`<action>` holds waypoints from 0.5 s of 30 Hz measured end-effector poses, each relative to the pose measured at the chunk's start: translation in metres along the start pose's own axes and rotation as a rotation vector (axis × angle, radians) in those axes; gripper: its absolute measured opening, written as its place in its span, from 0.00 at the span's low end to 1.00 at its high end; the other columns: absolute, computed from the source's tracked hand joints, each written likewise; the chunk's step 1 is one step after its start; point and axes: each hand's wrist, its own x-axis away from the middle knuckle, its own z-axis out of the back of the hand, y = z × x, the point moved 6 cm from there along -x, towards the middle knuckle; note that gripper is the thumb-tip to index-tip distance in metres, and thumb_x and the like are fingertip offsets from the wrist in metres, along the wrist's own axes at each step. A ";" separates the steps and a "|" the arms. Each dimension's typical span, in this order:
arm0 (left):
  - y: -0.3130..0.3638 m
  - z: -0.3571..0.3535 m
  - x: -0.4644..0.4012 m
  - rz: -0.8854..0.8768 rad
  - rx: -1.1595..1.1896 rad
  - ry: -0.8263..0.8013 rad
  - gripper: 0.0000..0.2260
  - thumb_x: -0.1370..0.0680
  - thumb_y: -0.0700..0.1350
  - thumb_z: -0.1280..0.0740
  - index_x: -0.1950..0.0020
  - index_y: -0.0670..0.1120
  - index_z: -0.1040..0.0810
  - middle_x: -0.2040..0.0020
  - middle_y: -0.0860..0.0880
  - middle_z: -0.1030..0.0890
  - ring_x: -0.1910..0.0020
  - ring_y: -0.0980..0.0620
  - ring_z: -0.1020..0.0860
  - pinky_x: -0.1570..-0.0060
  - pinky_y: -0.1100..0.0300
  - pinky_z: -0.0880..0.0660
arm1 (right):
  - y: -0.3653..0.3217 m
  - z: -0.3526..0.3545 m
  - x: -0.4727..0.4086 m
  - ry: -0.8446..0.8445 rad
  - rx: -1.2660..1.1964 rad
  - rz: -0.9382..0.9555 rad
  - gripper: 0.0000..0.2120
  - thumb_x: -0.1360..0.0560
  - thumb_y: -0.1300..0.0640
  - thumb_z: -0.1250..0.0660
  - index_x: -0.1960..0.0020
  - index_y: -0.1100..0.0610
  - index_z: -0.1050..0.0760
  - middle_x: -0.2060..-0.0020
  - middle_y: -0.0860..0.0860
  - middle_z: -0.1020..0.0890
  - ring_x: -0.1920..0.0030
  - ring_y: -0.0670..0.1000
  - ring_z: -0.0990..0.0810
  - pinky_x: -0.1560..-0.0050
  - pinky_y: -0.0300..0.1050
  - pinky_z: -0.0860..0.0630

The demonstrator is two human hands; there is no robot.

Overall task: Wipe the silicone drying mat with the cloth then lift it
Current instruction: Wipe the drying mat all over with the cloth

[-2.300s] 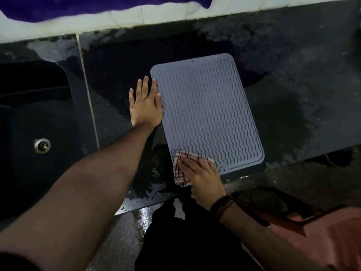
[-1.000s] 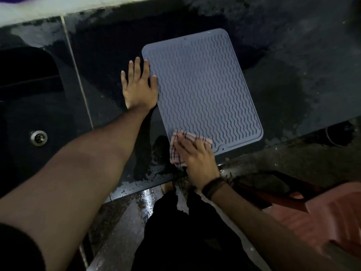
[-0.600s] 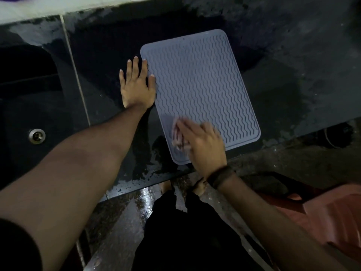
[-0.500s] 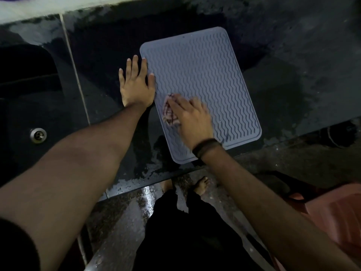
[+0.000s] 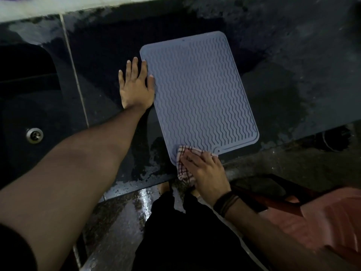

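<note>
I am mid-wipe. The mat (image 5: 197, 96) lies flat on the wet surface (image 5: 293, 79). My left hand (image 5: 136, 86), fingers spread, rests flat against its left edge. My right hand (image 5: 205, 169) presses the cloth (image 5: 184, 165) with straight fingers on the near corner. By my reckoning more wiping may remain, and the lift is not yet begun.

dim light | wet dark countertop (image 5: 293, 85) | sink drain (image 5: 34, 135) left | reddish, perhaps plastic chair (image 5: 322, 222) right
</note>
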 end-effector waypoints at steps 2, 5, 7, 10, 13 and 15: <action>0.000 0.000 0.000 0.001 0.003 -0.003 0.27 0.14 0.57 0.54 0.16 0.50 0.47 0.16 0.45 0.48 0.16 0.46 0.52 0.20 0.44 0.59 | -0.002 0.027 -0.014 0.081 -0.020 -0.016 0.26 0.28 0.61 0.40 0.31 0.48 0.31 0.33 0.45 0.27 0.42 0.53 0.28 0.45 0.50 0.31; -0.001 0.001 0.003 0.008 0.000 -0.012 0.27 0.14 0.57 0.54 0.15 0.50 0.47 0.15 0.46 0.48 0.16 0.46 0.52 0.20 0.44 0.59 | 0.000 0.072 -0.068 0.312 -0.072 -0.051 0.28 0.31 0.61 0.41 0.31 0.50 0.29 0.35 0.48 0.25 0.44 0.55 0.27 0.47 0.52 0.28; 0.001 0.002 0.001 0.011 -0.015 -0.015 0.27 0.14 0.57 0.54 0.15 0.51 0.47 0.15 0.46 0.48 0.16 0.46 0.52 0.20 0.44 0.59 | 0.005 0.087 -0.120 0.337 -0.027 -0.077 0.28 0.30 0.61 0.34 0.30 0.52 0.30 0.32 0.49 0.27 0.40 0.57 0.29 0.44 0.54 0.29; 0.003 0.002 0.002 0.021 -0.036 -0.010 0.26 0.14 0.56 0.53 0.15 0.51 0.47 0.15 0.46 0.48 0.16 0.47 0.52 0.19 0.44 0.58 | 0.008 0.072 -0.172 0.174 0.054 -0.088 0.29 0.28 0.59 0.31 0.28 0.53 0.33 0.29 0.50 0.30 0.33 0.59 0.34 0.36 0.56 0.33; 0.000 0.004 0.003 0.032 -0.015 0.003 0.26 0.14 0.56 0.54 0.16 0.51 0.46 0.16 0.46 0.47 0.16 0.47 0.51 0.19 0.44 0.58 | 0.006 0.045 -0.162 0.159 0.073 -0.050 0.30 0.29 0.59 0.31 0.28 0.54 0.33 0.29 0.51 0.31 0.32 0.59 0.35 0.35 0.58 0.35; 0.002 0.002 0.003 0.032 -0.016 0.006 0.26 0.14 0.57 0.54 0.16 0.51 0.46 0.16 0.47 0.47 0.16 0.47 0.52 0.19 0.44 0.58 | 0.007 0.031 -0.130 0.205 0.052 -0.037 0.31 0.32 0.62 0.30 0.29 0.54 0.31 0.30 0.52 0.29 0.33 0.60 0.33 0.36 0.59 0.33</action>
